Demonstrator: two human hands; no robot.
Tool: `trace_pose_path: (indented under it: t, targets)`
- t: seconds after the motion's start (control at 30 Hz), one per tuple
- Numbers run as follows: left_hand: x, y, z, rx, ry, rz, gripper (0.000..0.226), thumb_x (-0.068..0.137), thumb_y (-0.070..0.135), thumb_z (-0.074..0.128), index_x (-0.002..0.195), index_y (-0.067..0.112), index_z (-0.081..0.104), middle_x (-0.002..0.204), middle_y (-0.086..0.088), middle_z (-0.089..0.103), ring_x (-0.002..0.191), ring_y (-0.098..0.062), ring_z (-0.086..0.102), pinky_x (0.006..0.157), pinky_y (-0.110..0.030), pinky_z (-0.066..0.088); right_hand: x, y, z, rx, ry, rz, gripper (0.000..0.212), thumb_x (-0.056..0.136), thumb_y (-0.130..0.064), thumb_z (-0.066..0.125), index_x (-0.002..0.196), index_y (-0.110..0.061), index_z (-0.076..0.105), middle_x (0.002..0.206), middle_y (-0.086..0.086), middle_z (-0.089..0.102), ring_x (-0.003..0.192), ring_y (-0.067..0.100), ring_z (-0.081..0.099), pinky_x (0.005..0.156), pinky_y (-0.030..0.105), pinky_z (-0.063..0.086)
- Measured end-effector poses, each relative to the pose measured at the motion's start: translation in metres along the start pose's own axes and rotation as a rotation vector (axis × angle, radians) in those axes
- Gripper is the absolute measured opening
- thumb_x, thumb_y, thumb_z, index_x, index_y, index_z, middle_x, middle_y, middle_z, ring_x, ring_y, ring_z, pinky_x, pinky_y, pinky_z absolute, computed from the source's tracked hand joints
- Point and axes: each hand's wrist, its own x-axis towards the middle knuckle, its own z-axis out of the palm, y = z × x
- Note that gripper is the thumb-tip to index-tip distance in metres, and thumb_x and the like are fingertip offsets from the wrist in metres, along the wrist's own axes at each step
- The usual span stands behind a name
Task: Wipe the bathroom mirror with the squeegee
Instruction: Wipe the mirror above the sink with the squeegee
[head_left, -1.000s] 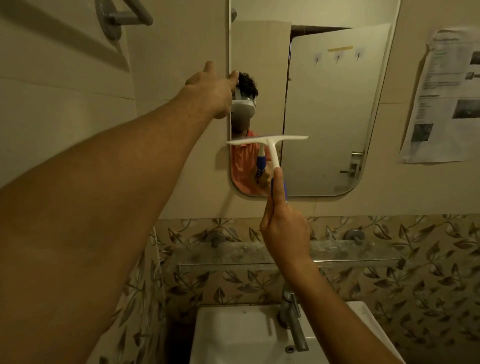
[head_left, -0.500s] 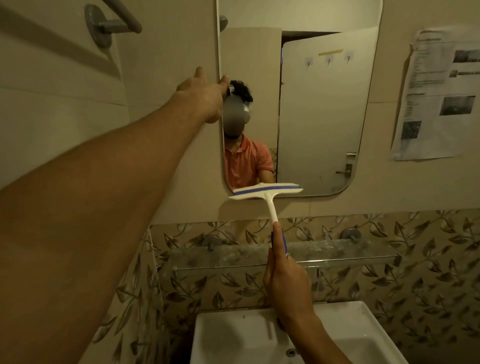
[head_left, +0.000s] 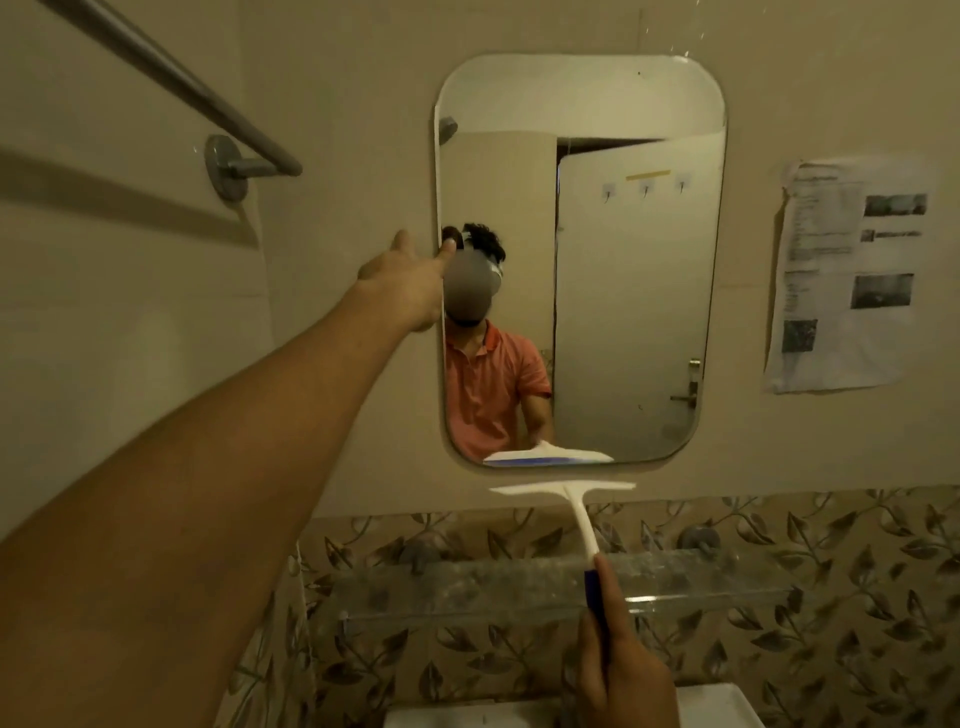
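White plastic forms the upper handle and head of the single squeegee (head_left: 566, 491); the lower handle is blue and sits inside the right hand (head_left: 621, 675), whose fingers (head_left: 605, 577) are wrapped closed around the grip, with one digit extended up along the shaft. The handle rises from this hand up and slightly to the left, and the blade's long axis runs horizontally, parallel to the bottom edge of the mirror (head_left: 639, 291). The blade sits just below that edge, over the bare wall, apart from the glass; its reflection shows at the bottom of the pane. The next stroke therefore appears to require lifting the blade back onto the glass. Between the hand and the wall lie one sink (head_left: 711, 706) and one clear shelf (head_left: 467, 587). The left hand (head_left: 410, 280) reaches farther, to the left edge of the mirror at mid-height, with one fingertip touching the rim; whether the remaining fingers are curled cannot be determined. Count: one mirror, one squeegee, one towel bar (head_left: 171, 78), one paper notice (head_left: 847, 275), two hands.
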Motion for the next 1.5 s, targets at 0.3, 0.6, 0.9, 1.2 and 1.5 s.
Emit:
trace_pose_path:
  t: [0.3,0.6,0.9,1.2,1.5]
  targets:
    - [-0.003,-0.009,-0.006,-0.119,0.014,0.014,0.090,0.095,0.005,0.052,0.160,0.030,-0.006,0.159,-0.014,0.010,0.125,-0.038,0.049,0.097,-0.045,0.051,0.105,-0.074,-0.056,0.134,0.105,-0.193,0.068,0.099,-0.036,0.046,0.145,-0.069,0.009,0.055,-0.003,0.056,0.053,0.011,0.060,0.045,0.024,0.045]
    - [-0.003,-0.010,-0.007,-0.161,-0.012,0.000,0.085,0.095,0.005,0.051,0.160,0.020,0.000,0.163,-0.010,0.000,0.139,-0.037,0.038,0.108,-0.043,0.043,0.253,-0.221,-0.105,0.220,0.123,-0.356,0.058,0.108,-0.035,0.035,0.159,-0.040,0.008,0.068,0.001,0.059,0.053,0.014,0.057,0.047,0.020,0.048]
    - [-0.001,-0.011,0.002,-0.140,0.017,-0.001,0.078,0.092,0.004,0.054,0.159,0.013,0.014,0.164,-0.010,-0.007,0.142,-0.036,0.034,0.109,-0.044,0.043,0.299,-0.275,-0.112,0.079,0.201,-0.391,0.059,0.108,-0.035,0.033,0.159,-0.035,0.002,0.068,0.001,0.054,0.060,0.022,0.061,0.064,0.046,0.060]
    - [0.000,-0.013,0.006,-0.121,0.005,-0.006,0.080,0.095,0.007,0.052,0.160,0.016,0.007,0.166,-0.007,-0.012,0.146,-0.036,0.026,0.112,-0.045,0.039,0.286,-0.260,-0.093,-0.053,0.197,-0.390,0.062,0.109,-0.033,0.031,0.158,-0.035,-0.006,0.062,0.003,0.052,0.052,0.020,0.055,0.054,0.043,0.057]
    - [-0.002,-0.012,0.000,-0.121,-0.004,-0.002,0.073,0.093,0.005,0.053,0.156,0.011,0.017,0.161,-0.010,0.005,0.134,-0.034,0.042,0.103,-0.041,0.046,0.241,-0.214,-0.059,-0.020,0.130,-0.378,0.076,0.105,-0.037,0.042,0.157,-0.035,-0.014,0.066,0.002,0.057,0.048,0.016,0.056,0.046,0.034,0.053]
